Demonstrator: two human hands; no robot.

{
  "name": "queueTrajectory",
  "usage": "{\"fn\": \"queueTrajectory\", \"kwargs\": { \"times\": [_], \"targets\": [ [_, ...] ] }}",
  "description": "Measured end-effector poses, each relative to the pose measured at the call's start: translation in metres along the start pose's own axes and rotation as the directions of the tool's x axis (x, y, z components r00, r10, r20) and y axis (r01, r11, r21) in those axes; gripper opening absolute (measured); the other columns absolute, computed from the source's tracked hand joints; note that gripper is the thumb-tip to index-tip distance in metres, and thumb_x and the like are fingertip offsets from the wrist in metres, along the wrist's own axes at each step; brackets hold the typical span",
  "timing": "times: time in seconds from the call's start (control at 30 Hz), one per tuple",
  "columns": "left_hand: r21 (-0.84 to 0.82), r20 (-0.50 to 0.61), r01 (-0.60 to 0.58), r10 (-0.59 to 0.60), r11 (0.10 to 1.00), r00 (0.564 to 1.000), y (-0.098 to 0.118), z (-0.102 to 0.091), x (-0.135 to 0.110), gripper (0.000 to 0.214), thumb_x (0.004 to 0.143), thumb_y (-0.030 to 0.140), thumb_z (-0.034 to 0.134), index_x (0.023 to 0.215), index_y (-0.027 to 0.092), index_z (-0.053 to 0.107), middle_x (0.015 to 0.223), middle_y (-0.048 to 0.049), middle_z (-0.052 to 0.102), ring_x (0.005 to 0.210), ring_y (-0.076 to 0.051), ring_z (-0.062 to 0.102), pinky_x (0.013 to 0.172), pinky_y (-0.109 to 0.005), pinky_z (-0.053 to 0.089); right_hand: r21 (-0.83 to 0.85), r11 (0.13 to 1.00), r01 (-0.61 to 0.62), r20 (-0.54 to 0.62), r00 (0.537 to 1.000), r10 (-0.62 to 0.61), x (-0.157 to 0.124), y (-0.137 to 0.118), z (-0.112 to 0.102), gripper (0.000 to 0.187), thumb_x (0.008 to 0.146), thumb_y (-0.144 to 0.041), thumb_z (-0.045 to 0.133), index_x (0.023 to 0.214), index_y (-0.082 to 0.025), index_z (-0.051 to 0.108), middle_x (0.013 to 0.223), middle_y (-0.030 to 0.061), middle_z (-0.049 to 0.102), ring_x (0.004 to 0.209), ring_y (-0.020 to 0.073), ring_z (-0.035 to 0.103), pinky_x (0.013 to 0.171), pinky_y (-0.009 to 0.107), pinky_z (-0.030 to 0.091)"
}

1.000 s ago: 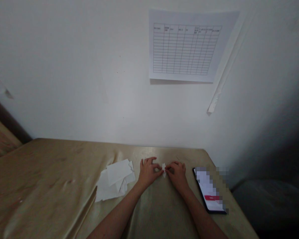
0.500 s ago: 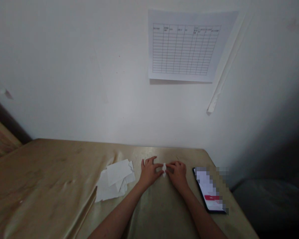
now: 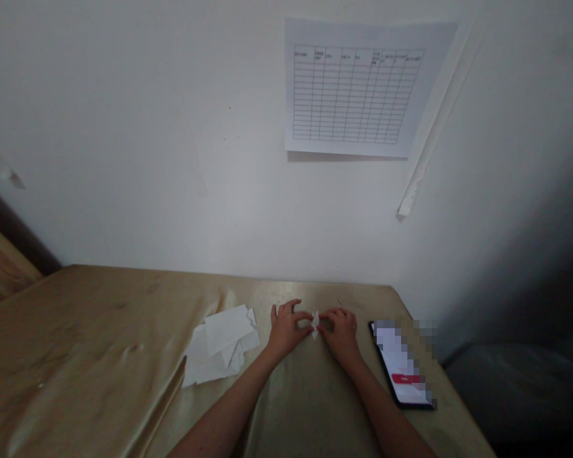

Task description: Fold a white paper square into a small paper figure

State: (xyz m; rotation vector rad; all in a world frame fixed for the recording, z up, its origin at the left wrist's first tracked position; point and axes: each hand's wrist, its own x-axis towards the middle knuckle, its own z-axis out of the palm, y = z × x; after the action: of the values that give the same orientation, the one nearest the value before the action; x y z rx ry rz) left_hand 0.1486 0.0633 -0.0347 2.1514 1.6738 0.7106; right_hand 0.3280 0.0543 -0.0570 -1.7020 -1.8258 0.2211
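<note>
My left hand (image 3: 286,329) and my right hand (image 3: 340,332) meet over the tan table (image 3: 90,356), both pinching a small folded scrap of white paper (image 3: 315,324) between thumbs and fingertips. The scrap stands just above the tabletop between the two hands. The other fingers of my left hand are spread toward the wall. Most of the scrap is hidden by the fingers.
A loose pile of white paper pieces (image 3: 222,343) lies left of my left hand. A phone (image 3: 402,370) with a lit screen lies to the right near the table's edge. A printed grid sheet (image 3: 358,89) hangs on the white wall behind.
The hands have drawn slightly closer together around the paper scrap; otherwise almost nothing has moved.
</note>
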Motion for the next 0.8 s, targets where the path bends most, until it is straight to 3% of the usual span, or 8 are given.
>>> {"fn": "queueTrajectory", "kwargs": {
  "times": [0.37, 0.57, 0.8],
  "targets": [
    [-0.037, -0.043, -0.009, 0.008, 0.999, 0.999, -0.001, 0.003, 0.0, 0.012, 0.077, 0.032, 0.077, 0.088, 0.036, 0.077, 0.141, -0.0003, 0.054, 0.133, -0.027, 0.046, 0.117, -0.063, 0.007, 0.102, 0.992, 0.078, 0.014, 0.997, -0.08, 0.002, -0.006, -0.009, 0.009, 0.079, -0.024, 0.066, 0.079, -0.028, 0.074, 0.105, 0.0007, 0.074, 0.111, 0.0236, 0.055, 0.104, 0.043, 0.029],
    [-0.038, -0.028, -0.023, 0.022, 0.999, 0.999, 0.003, 0.005, 0.002, 0.008, 0.078, 0.028, 0.075, 0.085, 0.031, 0.075, 0.143, -0.0008, 0.052, 0.132, -0.028, 0.046, 0.117, -0.065, 0.006, 0.142, 0.988, 0.063, 0.067, 0.995, -0.074, 0.0, -0.008, -0.014, 0.012, 0.081, -0.028, 0.062, 0.082, -0.029, 0.074, 0.1, 0.0024, 0.075, 0.116, 0.0265, 0.055, 0.112, 0.058, 0.013],
    [0.008, -0.073, -0.102, 0.103, 0.995, 0.992, 0.008, 0.003, -0.001, 0.006, 0.081, 0.023, 0.071, 0.084, 0.028, 0.074, 0.142, -0.0019, 0.054, 0.132, -0.027, 0.046, 0.117, -0.066, 0.006, 0.097, 0.988, 0.119, 0.06, 0.99, -0.125, 0.002, -0.007, -0.017, 0.014, 0.082, -0.026, 0.063, 0.083, -0.032, 0.075, 0.094, 0.0, 0.076, 0.121, 0.0268, 0.054, 0.114, 0.063, 0.002]
  ]
}}
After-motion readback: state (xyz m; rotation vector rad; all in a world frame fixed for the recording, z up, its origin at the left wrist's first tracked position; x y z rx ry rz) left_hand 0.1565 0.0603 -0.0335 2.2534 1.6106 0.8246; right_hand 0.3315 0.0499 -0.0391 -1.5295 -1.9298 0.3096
